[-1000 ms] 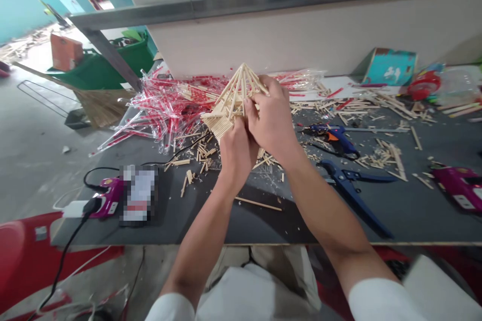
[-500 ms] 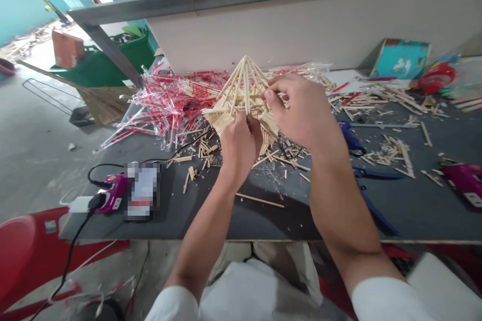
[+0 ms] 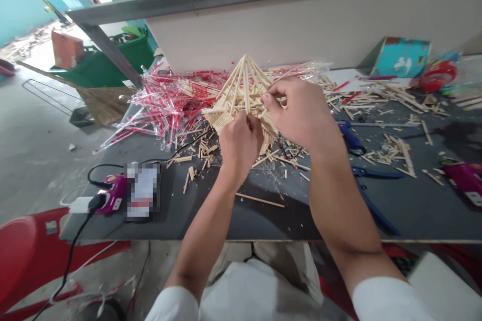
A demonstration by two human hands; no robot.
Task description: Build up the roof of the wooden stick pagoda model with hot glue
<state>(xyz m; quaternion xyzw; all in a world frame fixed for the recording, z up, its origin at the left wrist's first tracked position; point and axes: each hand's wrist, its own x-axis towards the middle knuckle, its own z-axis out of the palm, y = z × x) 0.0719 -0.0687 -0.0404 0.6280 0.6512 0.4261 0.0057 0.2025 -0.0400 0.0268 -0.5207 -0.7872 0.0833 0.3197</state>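
A pointed model made of thin wooden sticks [image 3: 241,80] is held over the table, its peak up and its slatted base flaring to both sides. My left hand [image 3: 241,141] is closed on the near edge of this model, thumb on top. My right hand [image 3: 299,110] is at its right side, thumb and forefinger pinched close to the slanting sticks; whether a small piece is between those fingertips I cannot make out. The hands hide parts of the model's base.
Red-and-clear plastic wrappers [image 3: 169,105] lie behind on the left. Stick offcuts [image 3: 207,148] litter the dark table [image 3: 181,225]. At right are a blue glue gun [image 3: 350,138], blue-handled cutters [image 3: 376,205] and a purple power strip [image 3: 463,180]. A phone [image 3: 143,190] and another purple power strip [image 3: 115,193] sit left.
My right hand has shifted very slightly at the model's right side. The left hand and the model stay almost still. A dark shadow now shows on the table at far right.
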